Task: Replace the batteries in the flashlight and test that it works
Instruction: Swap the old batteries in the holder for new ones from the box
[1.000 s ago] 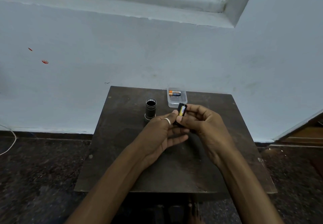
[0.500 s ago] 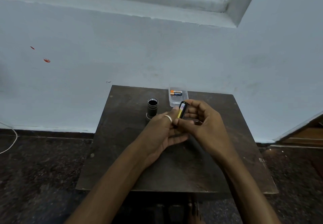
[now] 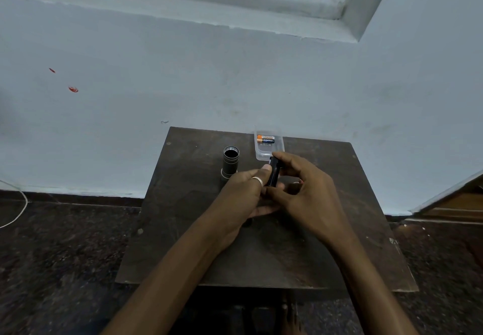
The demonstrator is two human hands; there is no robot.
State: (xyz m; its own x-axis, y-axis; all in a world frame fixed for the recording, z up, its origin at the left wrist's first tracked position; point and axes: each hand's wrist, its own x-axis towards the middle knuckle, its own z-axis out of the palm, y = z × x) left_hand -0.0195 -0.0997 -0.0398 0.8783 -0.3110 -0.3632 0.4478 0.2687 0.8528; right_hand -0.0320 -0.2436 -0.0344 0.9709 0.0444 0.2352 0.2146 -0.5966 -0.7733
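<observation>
Both my hands meet over the middle of the dark table (image 3: pixel 339 251) around a small black battery holder (image 3: pixel 273 171). My left hand (image 3: pixel 241 193), with a ring on one finger, holds its lower part with the thumb on its side. My right hand (image 3: pixel 304 193) pinches it from the right, index finger over its top. The black flashlight body (image 3: pixel 230 161) stands upright with its open end up, just left of my hands. A clear plastic tray (image 3: pixel 269 148) behind them contains an orange and black battery (image 3: pixel 265 139).
The table stands against a pale blue wall (image 3: pixel 235 81). A dark speckled floor (image 3: pixel 57 256) surrounds it. A white cable (image 3: pixel 18 209) lies on the floor at far left. A wooden edge (image 3: pixel 454 204) shows at far right.
The holder has turned in my fingers: the yellow battery face seen earlier is now out of sight and only its black side shows. My hands stayed in place.
</observation>
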